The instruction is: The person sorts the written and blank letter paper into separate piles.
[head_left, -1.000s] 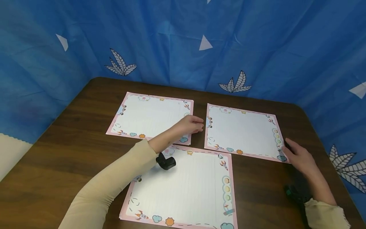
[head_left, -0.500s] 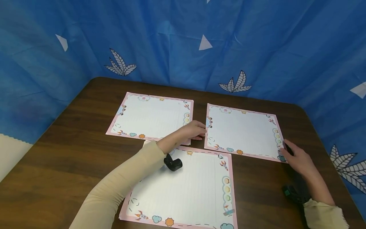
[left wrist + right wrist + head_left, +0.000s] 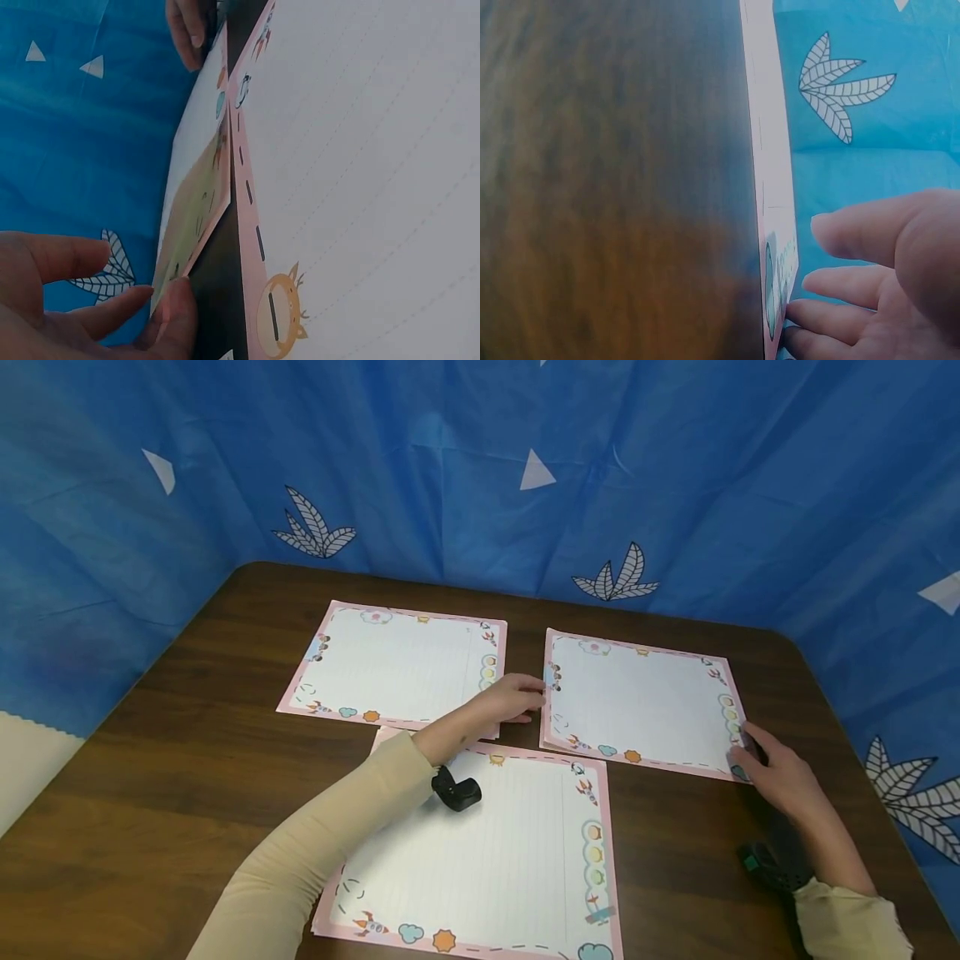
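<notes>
A stack of pink-bordered writing paper (image 3: pixel 637 702) lies at the back right of the table, its sheets slightly uneven at the lower left corner. My left hand (image 3: pixel 502 703) touches its left edge with extended fingers; in the left wrist view, the fingertips (image 3: pixel 180 300) meet the sheet edge, which lifts a little there. At the opposite edge, near the lower right corner, rests my right hand (image 3: pixel 780 772). In the right wrist view, its fingers (image 3: pixel 832 319) are fairly straight against the paper's side, with the thumb apart from it.
A second stack of the same paper (image 3: pixel 397 664) lies at the back left, partly under my left forearm. A third stack (image 3: pixel 495 860) lies in front, its upper left covered by my sleeve. Behind the wooden table (image 3: pixel 150 760) hangs a blue curtain (image 3: pixel 450 485).
My left hand has moved right and slightly down to the left edge of the right-hand paper stack. The stack has shifted slightly right and away. The right hand has barely moved.
</notes>
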